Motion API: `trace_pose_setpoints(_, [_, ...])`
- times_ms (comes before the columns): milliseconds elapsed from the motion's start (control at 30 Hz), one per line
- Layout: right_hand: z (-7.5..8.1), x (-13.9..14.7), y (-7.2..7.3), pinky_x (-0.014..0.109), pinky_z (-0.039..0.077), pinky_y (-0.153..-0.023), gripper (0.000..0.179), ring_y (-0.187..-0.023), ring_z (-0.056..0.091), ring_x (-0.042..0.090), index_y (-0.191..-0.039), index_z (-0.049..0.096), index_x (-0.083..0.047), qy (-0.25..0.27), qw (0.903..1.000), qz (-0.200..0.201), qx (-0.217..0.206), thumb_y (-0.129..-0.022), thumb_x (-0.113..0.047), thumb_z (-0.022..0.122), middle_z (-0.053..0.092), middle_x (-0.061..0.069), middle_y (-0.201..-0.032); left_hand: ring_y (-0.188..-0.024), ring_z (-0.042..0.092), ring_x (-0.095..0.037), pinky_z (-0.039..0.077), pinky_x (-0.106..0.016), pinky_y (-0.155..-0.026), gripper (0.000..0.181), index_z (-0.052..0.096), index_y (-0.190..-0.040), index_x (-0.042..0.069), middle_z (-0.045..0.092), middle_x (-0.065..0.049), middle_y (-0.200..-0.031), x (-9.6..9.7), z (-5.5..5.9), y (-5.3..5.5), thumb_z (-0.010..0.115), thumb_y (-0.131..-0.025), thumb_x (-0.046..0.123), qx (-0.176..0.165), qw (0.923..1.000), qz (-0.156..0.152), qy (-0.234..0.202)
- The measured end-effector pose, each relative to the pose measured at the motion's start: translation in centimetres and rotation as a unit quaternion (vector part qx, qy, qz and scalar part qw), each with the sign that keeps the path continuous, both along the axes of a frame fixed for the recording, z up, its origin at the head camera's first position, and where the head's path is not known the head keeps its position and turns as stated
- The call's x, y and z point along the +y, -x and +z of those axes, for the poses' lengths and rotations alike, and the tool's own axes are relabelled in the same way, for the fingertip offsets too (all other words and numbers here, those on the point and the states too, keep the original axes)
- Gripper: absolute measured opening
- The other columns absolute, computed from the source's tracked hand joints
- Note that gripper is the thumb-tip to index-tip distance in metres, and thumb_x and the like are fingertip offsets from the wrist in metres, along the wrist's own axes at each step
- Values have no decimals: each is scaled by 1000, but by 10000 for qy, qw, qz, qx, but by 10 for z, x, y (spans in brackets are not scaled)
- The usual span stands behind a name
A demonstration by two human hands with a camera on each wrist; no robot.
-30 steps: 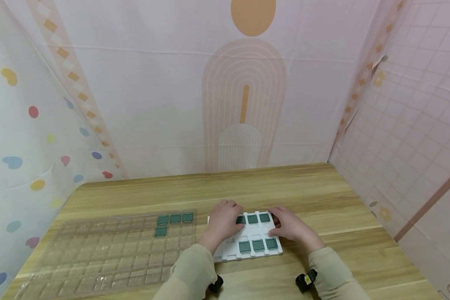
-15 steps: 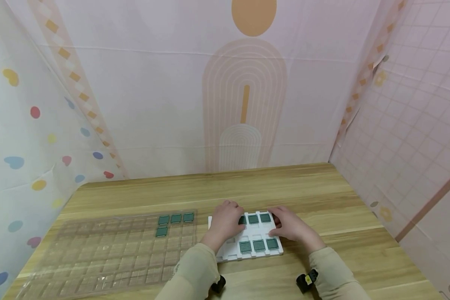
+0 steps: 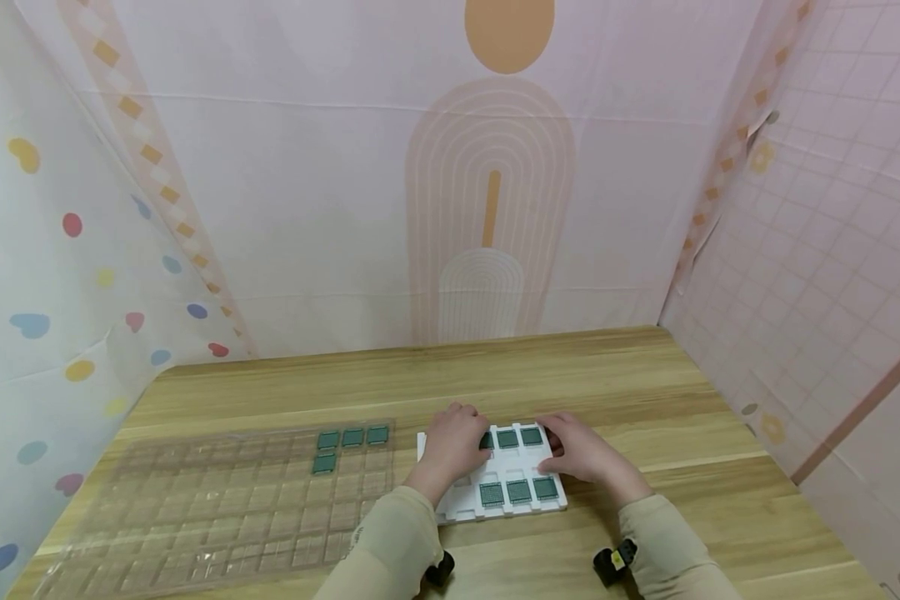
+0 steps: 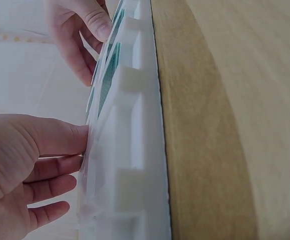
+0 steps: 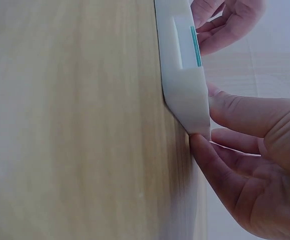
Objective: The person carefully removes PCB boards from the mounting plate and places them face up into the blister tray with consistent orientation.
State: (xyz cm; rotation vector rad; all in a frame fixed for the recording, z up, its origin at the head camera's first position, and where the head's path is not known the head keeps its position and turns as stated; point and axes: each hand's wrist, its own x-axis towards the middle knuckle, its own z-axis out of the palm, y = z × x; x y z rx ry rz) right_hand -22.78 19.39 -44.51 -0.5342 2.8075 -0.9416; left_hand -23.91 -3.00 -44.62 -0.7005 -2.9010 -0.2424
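In the head view a white plastic tray (image 3: 513,460) lies on the table with green square chips in two rows. Three chips, one a near-row chip (image 3: 519,491), fill the near row's right end. My left hand (image 3: 450,446) reaches over the tray, its thumb and forefinger at opposite edges of a far-row chip (image 3: 487,442), pinching it; the hand hides part of this chip and the tray's left portion. My right hand (image 3: 581,450) grips the tray's right end; in the right wrist view its thumb lies on top and a fingertip sits under the corner (image 5: 200,117).
A large clear plastic tray (image 3: 270,508) with many pockets lies on the left of the wooden table (image 3: 667,417). Several green chips (image 3: 352,437) sit in its far right pockets. Patterned cloth (image 3: 330,208) hangs behind and at both sides.
The hands and white tray keep nearly the same place. The whole head view has shifted very slightly.
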Motion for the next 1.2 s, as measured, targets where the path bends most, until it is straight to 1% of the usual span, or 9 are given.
trace_pose_setpoints(200, [1,-1,0,41,50,-88,71,-99,60,24,-138,50,8,-30,10000,-22,-8,-78,-8,84,54,21,-128,-88,57,-20,49,-40,-79,24,76,-97,13,67,-2,-94,0,0,0,84,-78,27,74,10000,16,-19])
trace_pose_setpoints(400, [0,-2,0,42,50,-89,71,-99,59,24,-138,51,7,-76,9999,-68,24,-78,-8,84,53,21,-129,-83,54,-19,48,-39,-76,18,75,-91,13,65,0,-87,0,1,0,83,-78,23,6,10000,52,-51])
trace_pose_setpoints(700, [1,-1,-1,42,50,-89,71,-100,59,25,-138,50,7,-75,10000,-43,12,-78,-9,84,52,23,-130,-84,55,-19,49,-39,-78,18,75,-92,13,64,-1,-87,1,3,3,82,-79,23,-151,9999,59,-44])
trace_pose_setpoints(833, [1,-1,-1,42,50,-87,71,-99,59,25,-138,50,8,-27,10000,-20,17,-78,-8,84,53,23,-129,-83,54,-19,48,-39,-78,17,75,-91,13,64,0,-87,1,2,4,82,-79,23,-187,9998,32,-86])
trace_pose_setpoints(1033, [1,-1,-1,42,51,-86,71,-98,60,25,-137,51,8,-11,10000,37,60,-77,-8,84,53,23,-128,-85,54,-19,48,-39,-79,19,76,-93,12,65,-1,-88,0,3,4,81,-79,23,-260,9996,31,-131])
trace_pose_setpoints(1200, [0,0,-1,41,51,-86,70,-98,59,25,-137,50,9,-24,10000,13,44,-78,-7,84,53,23,-127,-85,55,-19,48,-38,-78,19,76,-93,12,65,-1,-88,-1,4,3,82,-79,23,-225,9997,19,-124])
